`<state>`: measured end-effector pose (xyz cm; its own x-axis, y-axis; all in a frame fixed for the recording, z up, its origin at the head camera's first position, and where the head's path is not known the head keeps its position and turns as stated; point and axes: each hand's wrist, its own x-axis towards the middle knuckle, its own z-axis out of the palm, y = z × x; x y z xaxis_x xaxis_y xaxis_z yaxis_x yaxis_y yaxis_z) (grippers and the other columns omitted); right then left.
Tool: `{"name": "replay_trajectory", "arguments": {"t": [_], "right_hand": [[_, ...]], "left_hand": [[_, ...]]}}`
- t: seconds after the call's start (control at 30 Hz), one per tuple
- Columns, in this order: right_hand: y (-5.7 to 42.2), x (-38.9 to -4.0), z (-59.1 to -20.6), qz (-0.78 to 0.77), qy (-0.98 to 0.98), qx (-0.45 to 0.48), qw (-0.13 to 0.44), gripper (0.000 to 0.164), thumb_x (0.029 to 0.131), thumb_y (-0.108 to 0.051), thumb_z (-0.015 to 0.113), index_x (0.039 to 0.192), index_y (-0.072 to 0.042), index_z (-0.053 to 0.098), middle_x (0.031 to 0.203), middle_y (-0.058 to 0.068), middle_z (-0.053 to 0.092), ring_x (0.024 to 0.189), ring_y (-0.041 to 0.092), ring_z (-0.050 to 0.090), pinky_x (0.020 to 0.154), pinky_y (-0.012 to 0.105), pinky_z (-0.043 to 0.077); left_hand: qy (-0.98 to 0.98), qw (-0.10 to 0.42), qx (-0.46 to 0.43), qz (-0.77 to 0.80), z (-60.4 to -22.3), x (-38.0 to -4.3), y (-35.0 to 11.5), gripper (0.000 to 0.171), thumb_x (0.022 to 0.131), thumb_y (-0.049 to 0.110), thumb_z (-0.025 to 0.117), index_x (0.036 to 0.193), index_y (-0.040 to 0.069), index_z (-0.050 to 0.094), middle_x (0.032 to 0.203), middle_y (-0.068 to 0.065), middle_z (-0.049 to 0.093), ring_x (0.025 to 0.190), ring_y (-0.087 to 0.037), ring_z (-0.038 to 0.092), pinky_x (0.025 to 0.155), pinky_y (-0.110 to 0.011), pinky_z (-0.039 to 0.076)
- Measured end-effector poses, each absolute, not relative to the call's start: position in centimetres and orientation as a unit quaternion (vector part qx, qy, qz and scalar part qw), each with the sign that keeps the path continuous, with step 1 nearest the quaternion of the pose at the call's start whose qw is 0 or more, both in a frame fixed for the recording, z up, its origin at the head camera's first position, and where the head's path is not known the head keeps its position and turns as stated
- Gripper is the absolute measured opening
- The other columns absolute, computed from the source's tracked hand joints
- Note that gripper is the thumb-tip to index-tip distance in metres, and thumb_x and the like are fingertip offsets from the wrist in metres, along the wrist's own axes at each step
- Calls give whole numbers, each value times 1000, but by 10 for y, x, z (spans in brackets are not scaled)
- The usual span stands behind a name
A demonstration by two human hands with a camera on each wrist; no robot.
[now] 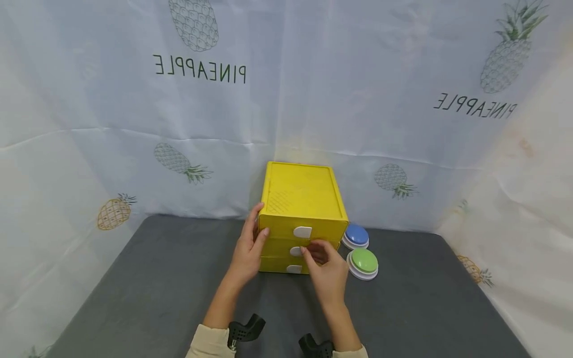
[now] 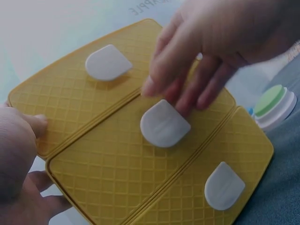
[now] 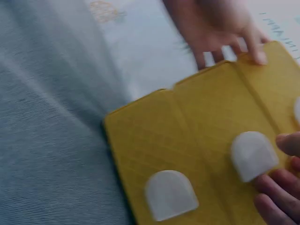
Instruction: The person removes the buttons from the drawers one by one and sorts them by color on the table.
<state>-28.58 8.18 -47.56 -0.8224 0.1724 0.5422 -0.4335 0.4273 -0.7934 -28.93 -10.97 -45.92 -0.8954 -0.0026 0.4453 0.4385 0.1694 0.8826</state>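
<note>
In the head view, the yellow drawer box [image 1: 302,191] stands on the grey table [image 1: 179,293], left of a blue button [image 1: 356,234] and a green button [image 1: 364,260], the left hand [image 1: 246,252] gripping its left front edge. The left wrist view shows the right hand [image 2: 211,44] blurred, fingers loosely bent at the middle handle [image 2: 165,125]; in the right wrist view its thumb and fingertips stand apart, contact impossible to tell.

Yellow drawer box [image 1: 304,194], grid-patterned fronts [image 2: 108,161], white handles [image 2: 165,125]; dark grey desk [image 1: 425,298]; right, blue button [image 1: 356,233], green button [image 1: 364,260]; far, pineapple-printed cloth [image 1: 313,74].
</note>
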Motion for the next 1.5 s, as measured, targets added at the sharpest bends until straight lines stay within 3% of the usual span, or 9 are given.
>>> {"name": "replay_trajectory", "arguments": {"t": [0.23, 0.6, 0.73, 0.9, 1.13, 1.27, 1.37, 1.5], "right_hand": [[72, -284, -486, 563, -779, 48, 271, 21, 78, -14, 88, 94, -7, 77, 87, 8, 73, 77, 20, 73, 69, 31, 62], [69, -278, -488, 546, -790, 35, 276, 16, 80, -14, 87, 89, -9, 74, 86, 5, 68, 78, 16, 65, 62, 18, 51], [68, -273, -488, 541, -792, 36, 280, 17, 79, -15, 87, 90, -10, 74, 87, 3, 67, 78, 14, 65, 61, 19, 52], [65, -266, -490, 535, -793, 52, 288, 19, 79, -15, 87, 91, -10, 74, 87, 4, 67, 76, 17, 64, 59, 21, 52], [64, -261, -492, 536, -790, 57, 292, 18, 78, -11, 87, 90, -10, 74, 87, 3, 67, 73, 14, 62, 57, 19, 50], [66, -258, -493, 534, -794, 46, 288, 19, 77, -11, 88, 89, -10, 73, 85, 2, 67, 74, 13, 63, 58, 21, 51], [69, -254, -495, 530, -796, 39, 291, 20, 76, -11, 89, 87, -11, 73, 84, 1, 67, 73, 14, 63, 57, 21, 51], [70, -249, -495, 530, -795, 34, 292, 20, 75, -11, 90, 87, -12, 73, 84, 1, 66, 74, 13, 64, 57, 17, 50]], "left_hand": [[-747, 180, -148, -623, -460, -291, -108, 58, 109, 14, 45, 162, 25, 23, 170, -6, 18, 153, -32, 31, 119, -54, 32], [-747, 161, -153, -626, -460, -292, -109, 62, 108, 14, 46, 163, 26, 19, 170, -7, 17, 153, -31, 31, 119, -56, 33], [-753, 148, -156, -622, -460, -292, -112, 65, 108, 14, 47, 164, 28, 15, 171, -7, 14, 155, -32, 26, 120, -58, 30], [-754, 141, -146, -625, -461, -291, -116, 71, 106, 10, 51, 164, 30, 13, 170, -9, 18, 154, -33, 29, 121, -59, 28], [-760, 92, -150, -626, -473, -295, -121, 74, 110, 20, 44, 164, 26, -6, 173, -5, -3, 159, -31, 6, 125, -63, 12], [-757, 87, -153, -629, -480, -297, -124, 67, 111, 24, 40, 164, 31, -1, 173, -4, 4, 159, -31, 10, 124, -64, 13], [-760, 87, -153, -626, -481, -299, -126, 64, 111, 26, 39, 164, 35, 4, 172, -1, 11, 158, -28, 16, 126, -55, 20], [-757, 91, -146, -630, -478, -300, -129, 62, 110, 28, 45, 162, 37, 13, 170, 6, 17, 155, -22, 26, 119, -19, 32]]}}
